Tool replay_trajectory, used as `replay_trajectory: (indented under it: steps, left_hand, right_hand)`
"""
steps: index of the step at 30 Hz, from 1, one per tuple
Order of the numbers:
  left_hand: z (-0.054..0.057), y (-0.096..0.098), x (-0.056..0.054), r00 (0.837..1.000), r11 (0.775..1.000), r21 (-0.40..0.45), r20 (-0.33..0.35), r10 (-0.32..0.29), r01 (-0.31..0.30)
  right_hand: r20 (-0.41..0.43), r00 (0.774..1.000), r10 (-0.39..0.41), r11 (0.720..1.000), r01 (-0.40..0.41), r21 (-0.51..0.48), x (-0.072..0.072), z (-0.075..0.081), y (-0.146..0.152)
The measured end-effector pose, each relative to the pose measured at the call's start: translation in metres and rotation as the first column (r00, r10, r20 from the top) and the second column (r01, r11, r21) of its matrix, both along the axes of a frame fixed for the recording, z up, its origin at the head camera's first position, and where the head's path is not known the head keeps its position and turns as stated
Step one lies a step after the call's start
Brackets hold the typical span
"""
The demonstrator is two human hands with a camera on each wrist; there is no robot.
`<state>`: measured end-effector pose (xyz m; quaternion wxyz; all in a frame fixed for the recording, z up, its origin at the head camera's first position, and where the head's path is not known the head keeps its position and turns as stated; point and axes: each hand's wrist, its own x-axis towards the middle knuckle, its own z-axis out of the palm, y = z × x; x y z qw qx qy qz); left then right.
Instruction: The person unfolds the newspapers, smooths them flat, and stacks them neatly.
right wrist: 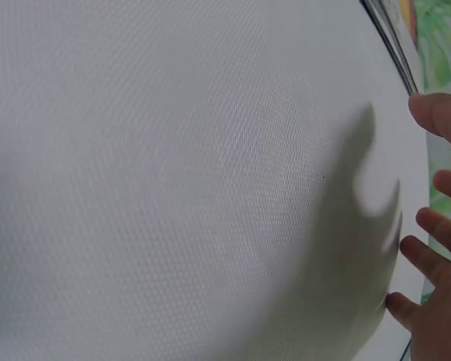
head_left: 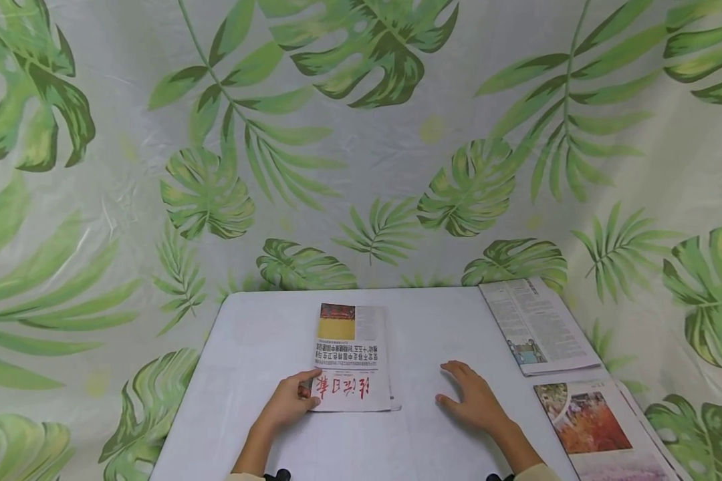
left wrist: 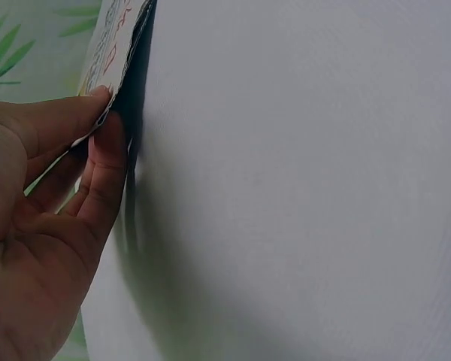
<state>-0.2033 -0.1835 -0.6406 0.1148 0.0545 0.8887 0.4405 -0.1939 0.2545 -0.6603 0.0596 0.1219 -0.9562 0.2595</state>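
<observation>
Left hand (head_left: 289,399): lower middle of the head view, pinching a folded newspaper at its lower left edge; in the left wrist view the thumb lies on top and fingers are underneath.
Right hand (head_left: 472,399): right of the lower middle, fingers apart, thumb out to the side, nothing held, a gap between it and the newspaper.
Folded newspaper (head_left: 351,381): near the lower centre, large red characters along its lower part, black headlines above, a red-and-yellow picture at its upper left.
White table (head_left: 421,334): under the newspaper, filling the lower centre.
Upper paper stack (head_left: 538,327): to the right, along the table's right side, printed with columns and a small cartoon.
Lower paper stack (head_left: 602,427): lower right corner, just below the other stack, showing an orange-red photo.
Leaf-print cloth (head_left: 385,153): behind the table, spanning the upper frame, green leaves on a pale ground.
</observation>
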Motion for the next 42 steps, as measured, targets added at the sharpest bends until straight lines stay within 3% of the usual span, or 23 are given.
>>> replay_trajectory:
  steps: [7, 16, 23, 32, 42]
  left_hand:
    - [-0.003, 0.012, 0.003, 0.999, 0.999, 0.017, 0.011, -0.033, 0.033]
    - [-0.006, 0.03, 0.008, 0.998, 0.996, 0.055, 0.022, -0.065, 0.063]
    - [-0.007, 0.045, 0.014, 0.995, 0.992, 0.084, 0.005, -0.098, 0.097]
    - [-0.01, 0.059, 0.024, 0.995, 0.983, 0.161, 0.035, -0.096, 0.089]
    - [-0.012, 0.066, 0.024, 0.994, 0.983, 0.15, -0.038, -0.105, 0.11]
  right_hand:
    - [-0.033, 0.999, 0.003, 1.0, -0.003, -0.002, 0.0, -0.003, -0.002]
    - [0.041, 0.999, 0.005, 1.0, -0.005, -0.004, 0.001, -0.004, -0.01]
    - [0.028, 0.999, 0.027, 1.0, -0.026, -0.015, 0.004, -0.003, -0.014]
    - [0.024, 0.998, 0.065, 0.998, -0.065, 0.002, 0.009, -0.005, -0.018]
    - [0.002, 0.998, 0.069, 0.998, -0.069, 0.013, 0.016, -0.011, -0.016]
